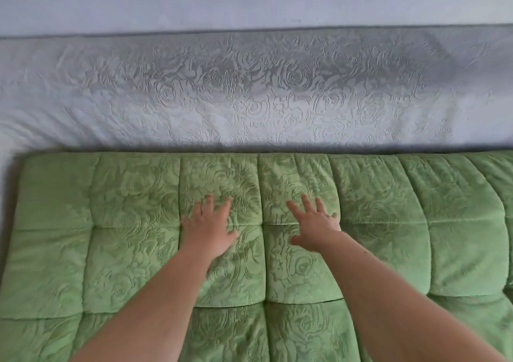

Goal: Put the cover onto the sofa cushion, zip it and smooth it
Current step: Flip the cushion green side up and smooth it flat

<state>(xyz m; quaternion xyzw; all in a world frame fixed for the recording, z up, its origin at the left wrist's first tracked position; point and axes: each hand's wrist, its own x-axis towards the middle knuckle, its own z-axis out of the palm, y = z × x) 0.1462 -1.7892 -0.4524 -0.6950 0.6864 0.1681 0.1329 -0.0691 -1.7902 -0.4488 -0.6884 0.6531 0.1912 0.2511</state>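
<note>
Count, head view — one green quilted cushion [374, 223], embossed with a rose pattern, stitched into padded panels; panel total not countable, cushion runs off frame right and bottom. One grey backrest [249, 89], same embossing. Two bare hands — left hand [209, 225], right hand [316, 227] — both flat, fingers spread. Two forearms.

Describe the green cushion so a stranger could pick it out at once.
Start at the pale grey rose-embossed backrest across the top. Directly below lies the green cushion, with the left hand and right hand spread flat on it. Unlike the backrest, it is green and quilted into squares.
</note>
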